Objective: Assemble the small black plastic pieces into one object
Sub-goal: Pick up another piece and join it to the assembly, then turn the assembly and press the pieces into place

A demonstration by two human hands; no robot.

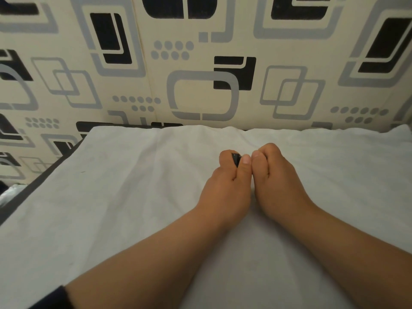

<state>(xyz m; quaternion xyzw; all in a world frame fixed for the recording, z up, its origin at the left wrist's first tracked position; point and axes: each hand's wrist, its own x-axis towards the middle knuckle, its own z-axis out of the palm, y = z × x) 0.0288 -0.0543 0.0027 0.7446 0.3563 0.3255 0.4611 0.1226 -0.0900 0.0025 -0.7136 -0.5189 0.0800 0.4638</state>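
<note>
A small black plastic piece [236, 159] shows between the thumb and forefinger of my left hand [227, 186], which is closed around it; most of the piece is hidden by the fingers. My right hand [278, 181] rests right beside it, thumb tips touching, fingers curled in. Whether the right hand holds anything is hidden. Both hands lie on the white cloth [133, 208].
The white cloth covers a table with a dark edge [33, 188] along the left side. Behind it rises a cream wall [200, 63] patterned with black and grey shapes. A dark sleeve cuff [53, 297] shows at the lower left.
</note>
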